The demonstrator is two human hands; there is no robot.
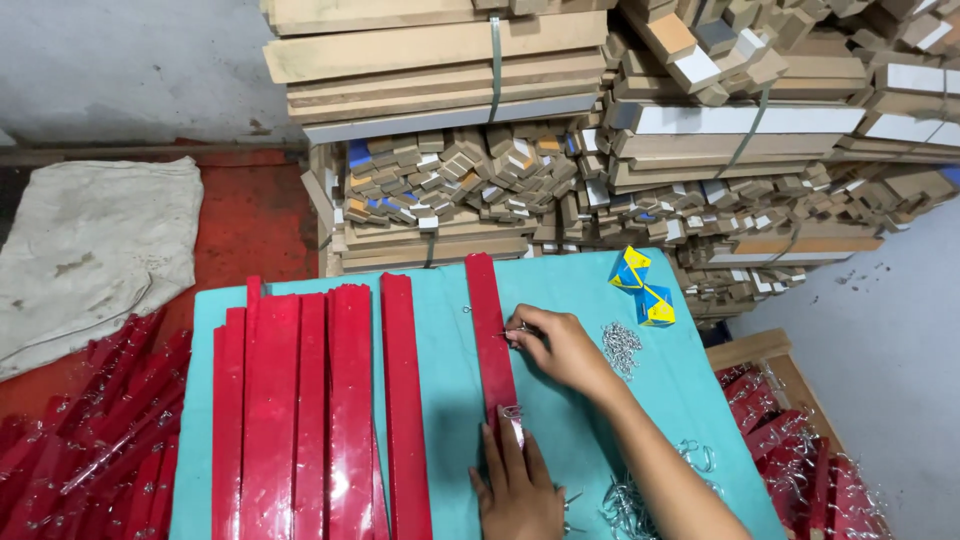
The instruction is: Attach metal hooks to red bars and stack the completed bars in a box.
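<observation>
Your left hand (520, 490) presses flat, fingers together, on the near end of the red strip (490, 330) lying alone on the teal table (440, 330). Your right hand (560, 345) pinches a small metal hook (512, 334) against the strip's right edge; seating it seems to need a steady twist.

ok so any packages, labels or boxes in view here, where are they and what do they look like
Two small cartons: far right part of the teal table, beyond the right hand; tilted, blue and yellow with white.
Cloth sack: on the red floor at left; flat, crumpled, dirty off-white.
No signs or screens.
</observation>
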